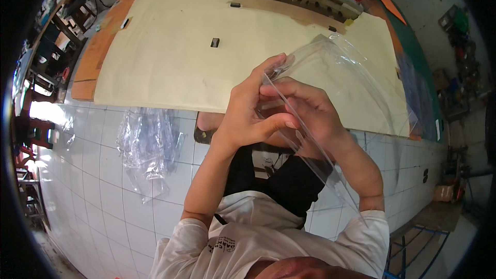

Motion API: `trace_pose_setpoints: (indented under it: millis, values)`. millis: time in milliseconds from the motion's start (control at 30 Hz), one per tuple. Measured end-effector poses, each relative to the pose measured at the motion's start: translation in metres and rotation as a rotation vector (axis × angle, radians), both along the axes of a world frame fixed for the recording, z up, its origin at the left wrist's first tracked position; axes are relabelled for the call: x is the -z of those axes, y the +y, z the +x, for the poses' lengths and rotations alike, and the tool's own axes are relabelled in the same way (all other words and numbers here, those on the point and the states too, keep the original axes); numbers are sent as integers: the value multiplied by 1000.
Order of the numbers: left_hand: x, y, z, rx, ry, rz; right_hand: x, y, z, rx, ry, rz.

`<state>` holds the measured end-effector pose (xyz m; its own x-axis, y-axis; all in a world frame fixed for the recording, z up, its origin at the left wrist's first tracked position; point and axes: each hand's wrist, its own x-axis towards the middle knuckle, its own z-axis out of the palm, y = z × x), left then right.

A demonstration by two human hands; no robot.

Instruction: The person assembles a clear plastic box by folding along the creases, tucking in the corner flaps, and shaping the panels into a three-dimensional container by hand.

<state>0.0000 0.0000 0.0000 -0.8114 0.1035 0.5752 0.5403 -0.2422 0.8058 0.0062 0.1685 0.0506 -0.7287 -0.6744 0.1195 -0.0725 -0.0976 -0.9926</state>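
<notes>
Holding the clear plastic sheet (361, 75), spread from one to four o'clock, with left hand (247, 106) closed on its edge and right hand (319, 111) against it; cannot tell right grip. Press evenly, support loose span, avoid creasing.

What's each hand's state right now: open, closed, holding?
Left hand: partly closed, holding the clear plastic sheet.
Right hand: curled at the sheet; whether it's gripping can't be told.
</notes>
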Motion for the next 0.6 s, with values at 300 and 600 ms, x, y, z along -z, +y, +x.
trace_pose_setpoints:
  millis: [300, 600]
  values:
    - [14, 2, 10, -57, 59, 33, -4, 4, 9, -10, -111, -115]
    - [23, -20, 42, 27, 383, -52, 5, 28, 17, 222, -61, -89]
